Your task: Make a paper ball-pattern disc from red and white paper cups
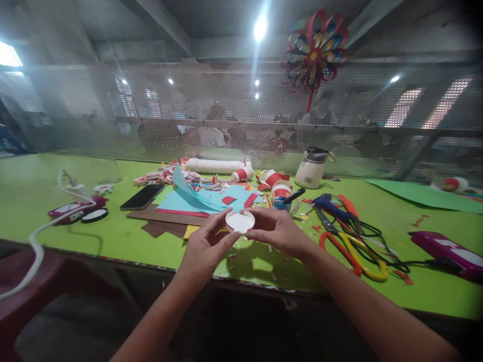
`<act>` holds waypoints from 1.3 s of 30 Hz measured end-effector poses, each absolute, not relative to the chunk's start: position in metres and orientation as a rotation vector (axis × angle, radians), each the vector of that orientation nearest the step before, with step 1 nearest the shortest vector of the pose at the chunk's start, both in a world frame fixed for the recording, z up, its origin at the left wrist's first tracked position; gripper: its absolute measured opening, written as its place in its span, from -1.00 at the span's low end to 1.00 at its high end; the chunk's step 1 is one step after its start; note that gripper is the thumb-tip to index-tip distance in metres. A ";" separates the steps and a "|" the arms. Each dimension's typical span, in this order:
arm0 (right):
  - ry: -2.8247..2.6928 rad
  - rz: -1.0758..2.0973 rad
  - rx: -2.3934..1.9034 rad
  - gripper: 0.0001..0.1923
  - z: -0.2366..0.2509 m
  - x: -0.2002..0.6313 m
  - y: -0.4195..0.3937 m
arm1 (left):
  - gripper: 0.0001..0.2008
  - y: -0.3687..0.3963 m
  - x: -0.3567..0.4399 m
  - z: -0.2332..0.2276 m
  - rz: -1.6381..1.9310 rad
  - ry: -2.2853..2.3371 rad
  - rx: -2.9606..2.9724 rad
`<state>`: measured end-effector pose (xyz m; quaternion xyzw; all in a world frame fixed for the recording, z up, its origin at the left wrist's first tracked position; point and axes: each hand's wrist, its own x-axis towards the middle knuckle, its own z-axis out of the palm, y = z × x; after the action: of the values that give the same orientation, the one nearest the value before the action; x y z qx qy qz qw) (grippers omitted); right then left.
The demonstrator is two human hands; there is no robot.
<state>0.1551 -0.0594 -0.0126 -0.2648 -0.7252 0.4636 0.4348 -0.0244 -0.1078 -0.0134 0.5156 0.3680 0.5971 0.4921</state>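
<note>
Between my two hands is a shallow round piece that looks like the cut-off bottom of a paper cup [240, 222], white inside with a red band on its side. My left hand [209, 239] pinches its left edge between thumb and fingers. On the opposite edge, my right hand [277, 230] grips it the same way. The piece is held above the front part of the green table. Just beyond it lie light blue paper sheets [188, 198] and a cut red-and-white paper cup [281, 191].
Scissors with orange and yellow handles [352, 251] lie right, beside a purple power strip [449, 251]. A black phone [142, 196] and another power strip [77, 210] with a white cable are left. A white bottle [311, 168] stands behind. A paper pinwheel [315, 55] hangs on the mesh.
</note>
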 end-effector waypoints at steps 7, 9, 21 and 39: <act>-2.023 0.654 -0.731 -0.48 -0.016 0.154 -0.062 | -0.47 -0.106 -0.031 -0.017 1.405 0.825 1.282; -2.054 0.643 -0.722 -0.44 -0.016 0.154 -0.064 | -0.49 -0.105 -0.034 -0.021 1.454 0.854 1.397; -1.934 0.899 -0.656 -0.70 -0.021 0.149 -0.063 | -0.31 -0.093 -0.046 -0.050 1.774 0.913 2.542; -2.072 0.117 -0.533 -0.75 -0.020 0.150 -0.069 | -0.61 -0.115 -0.033 -0.029 1.514 0.841 1.360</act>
<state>0.1496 -0.0691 -0.0205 -0.2184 -0.8489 0.0481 0.4789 -0.0330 -0.1147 -0.0287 0.5506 0.3405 0.6131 0.4528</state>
